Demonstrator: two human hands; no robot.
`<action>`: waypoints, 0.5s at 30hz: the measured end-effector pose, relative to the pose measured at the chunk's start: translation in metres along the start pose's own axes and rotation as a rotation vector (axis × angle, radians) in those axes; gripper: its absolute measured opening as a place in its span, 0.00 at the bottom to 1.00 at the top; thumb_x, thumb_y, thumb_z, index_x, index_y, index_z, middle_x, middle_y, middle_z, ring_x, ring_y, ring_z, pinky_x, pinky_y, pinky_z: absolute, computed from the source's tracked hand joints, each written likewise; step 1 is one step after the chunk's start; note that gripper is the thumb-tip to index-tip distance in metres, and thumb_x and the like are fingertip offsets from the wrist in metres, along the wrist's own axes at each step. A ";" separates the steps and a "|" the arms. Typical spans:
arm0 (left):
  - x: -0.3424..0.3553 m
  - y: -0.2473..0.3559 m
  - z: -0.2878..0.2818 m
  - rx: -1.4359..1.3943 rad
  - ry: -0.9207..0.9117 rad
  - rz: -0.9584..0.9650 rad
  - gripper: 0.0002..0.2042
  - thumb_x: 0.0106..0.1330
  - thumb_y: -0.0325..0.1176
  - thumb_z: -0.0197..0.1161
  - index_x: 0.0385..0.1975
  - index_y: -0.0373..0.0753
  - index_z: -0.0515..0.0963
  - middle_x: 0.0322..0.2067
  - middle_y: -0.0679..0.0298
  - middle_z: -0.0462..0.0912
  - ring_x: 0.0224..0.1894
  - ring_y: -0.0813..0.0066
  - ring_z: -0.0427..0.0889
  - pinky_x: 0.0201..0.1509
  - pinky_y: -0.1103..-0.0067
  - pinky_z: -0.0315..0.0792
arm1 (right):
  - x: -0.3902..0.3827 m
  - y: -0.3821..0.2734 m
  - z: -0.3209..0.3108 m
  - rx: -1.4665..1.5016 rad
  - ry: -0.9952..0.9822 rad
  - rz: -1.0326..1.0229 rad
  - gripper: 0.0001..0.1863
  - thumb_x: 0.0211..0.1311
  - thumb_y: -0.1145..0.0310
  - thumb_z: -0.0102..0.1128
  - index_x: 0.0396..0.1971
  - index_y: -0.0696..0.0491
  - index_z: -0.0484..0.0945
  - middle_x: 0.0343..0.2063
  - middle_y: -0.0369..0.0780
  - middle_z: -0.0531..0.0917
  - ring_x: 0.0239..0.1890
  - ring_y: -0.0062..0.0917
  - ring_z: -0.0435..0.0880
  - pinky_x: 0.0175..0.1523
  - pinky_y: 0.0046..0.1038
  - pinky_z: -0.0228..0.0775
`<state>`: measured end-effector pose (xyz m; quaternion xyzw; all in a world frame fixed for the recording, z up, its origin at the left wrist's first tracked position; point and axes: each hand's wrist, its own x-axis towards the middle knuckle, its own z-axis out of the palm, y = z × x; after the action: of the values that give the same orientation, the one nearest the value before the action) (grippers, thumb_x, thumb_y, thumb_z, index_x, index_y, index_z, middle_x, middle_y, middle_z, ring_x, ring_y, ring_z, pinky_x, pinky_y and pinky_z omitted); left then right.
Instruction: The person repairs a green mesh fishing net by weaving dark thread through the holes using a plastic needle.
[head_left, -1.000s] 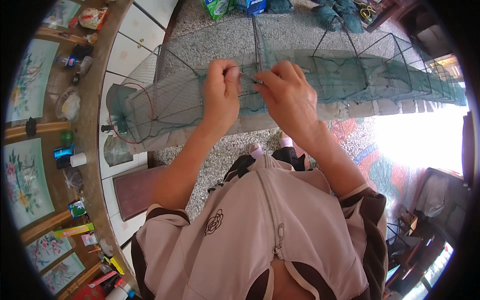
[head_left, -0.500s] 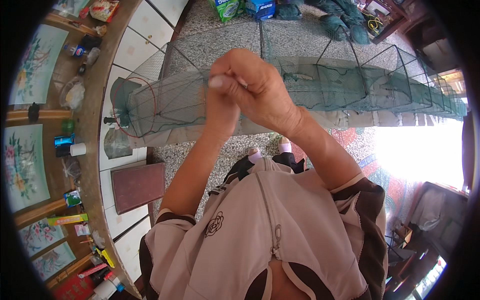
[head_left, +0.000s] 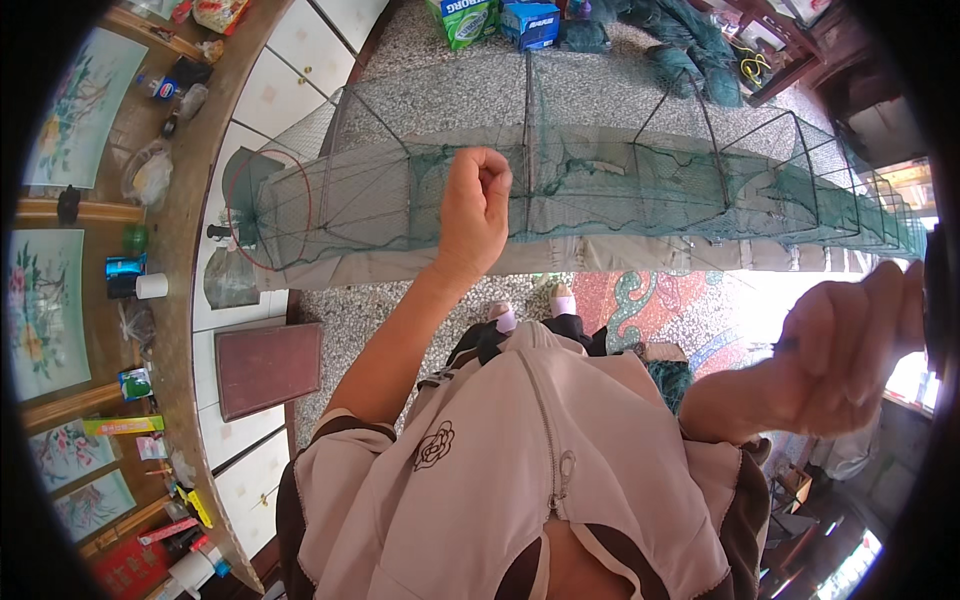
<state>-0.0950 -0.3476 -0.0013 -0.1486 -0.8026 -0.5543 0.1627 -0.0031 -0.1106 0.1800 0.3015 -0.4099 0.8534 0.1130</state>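
A long green mesh net cage (head_left: pixel 680 180) on dark rectangular frames stretches across in front of me, over a greyish strip, with a red ring (head_left: pixel 300 200) at its left end. My left hand (head_left: pixel 475 210) is closed at the net's middle; what its fingers hold is hidden. My right hand (head_left: pixel 840 350) is out at the far right, away from the net's middle, fingers curled around something small and dark that is too blurred to name.
On the left runs a cluttered wooden counter (head_left: pixel 185 400) above white cabinets (head_left: pixel 305 70), with a brown board (head_left: pixel 270 370) below. Bags (head_left: pixel 530 25) and bundled netting (head_left: pixel 690 50) lie at the back. A dark chair (head_left: pixel 860 450) is at lower right.
My hands were together at the net. My right hand has swung away to the far right and toward me. My left hand remains closed at the net, slightly right of before.
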 end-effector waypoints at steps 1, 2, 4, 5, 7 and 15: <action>0.001 -0.001 0.000 -0.021 -0.001 -0.018 0.05 0.63 0.22 0.55 0.35 0.35 0.66 0.28 0.65 0.70 0.26 0.77 0.68 0.31 0.82 0.66 | -0.004 -0.004 -0.006 0.010 -0.020 0.000 0.09 0.69 0.72 0.39 0.45 0.59 0.63 0.19 0.35 0.69 0.12 0.16 0.63 0.17 0.20 0.57; 0.002 -0.002 0.000 -0.042 -0.002 -0.036 0.05 0.63 0.23 0.55 0.35 0.35 0.66 0.29 0.65 0.69 0.25 0.77 0.67 0.32 0.82 0.66 | -0.008 -0.008 -0.011 0.021 -0.039 0.004 0.11 0.69 0.72 0.39 0.47 0.60 0.62 0.20 0.35 0.70 0.12 0.16 0.63 0.16 0.20 0.57; 0.002 -0.004 -0.001 -0.057 -0.004 -0.039 0.05 0.62 0.22 0.55 0.36 0.35 0.67 0.28 0.65 0.69 0.26 0.78 0.67 0.32 0.82 0.66 | -0.012 -0.012 -0.017 -0.016 0.038 -0.038 0.12 0.69 0.71 0.39 0.48 0.61 0.62 0.19 0.35 0.70 0.11 0.16 0.62 0.16 0.20 0.56; 0.002 -0.005 -0.002 -0.073 -0.009 -0.041 0.06 0.62 0.22 0.55 0.37 0.36 0.68 0.28 0.65 0.69 0.26 0.78 0.67 0.32 0.83 0.65 | -0.011 -0.012 -0.021 -0.026 0.021 -0.034 0.10 0.70 0.71 0.37 0.46 0.59 0.63 0.19 0.35 0.69 0.11 0.16 0.62 0.18 0.19 0.55; 0.004 0.004 -0.003 -0.057 -0.038 -0.033 0.06 0.61 0.23 0.56 0.37 0.37 0.70 0.28 0.65 0.69 0.27 0.78 0.67 0.32 0.82 0.65 | -0.002 -0.009 -0.023 -0.055 -0.004 -0.026 0.08 0.71 0.70 0.34 0.41 0.56 0.64 0.19 0.35 0.68 0.12 0.15 0.61 0.20 0.19 0.52; 0.014 0.033 -0.015 0.053 -0.326 0.233 0.03 0.64 0.28 0.58 0.34 0.37 0.76 0.35 0.64 0.76 0.41 0.78 0.72 0.49 0.78 0.65 | 0.038 0.022 -0.039 0.055 -0.072 0.086 0.08 0.71 0.67 0.39 0.35 0.51 0.68 0.20 0.31 0.68 0.15 0.12 0.60 0.21 0.18 0.51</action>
<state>-0.0921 -0.3498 0.0371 -0.3239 -0.8101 -0.4788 0.0978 -0.0595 -0.0967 0.1704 0.3171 -0.4027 0.8570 0.0533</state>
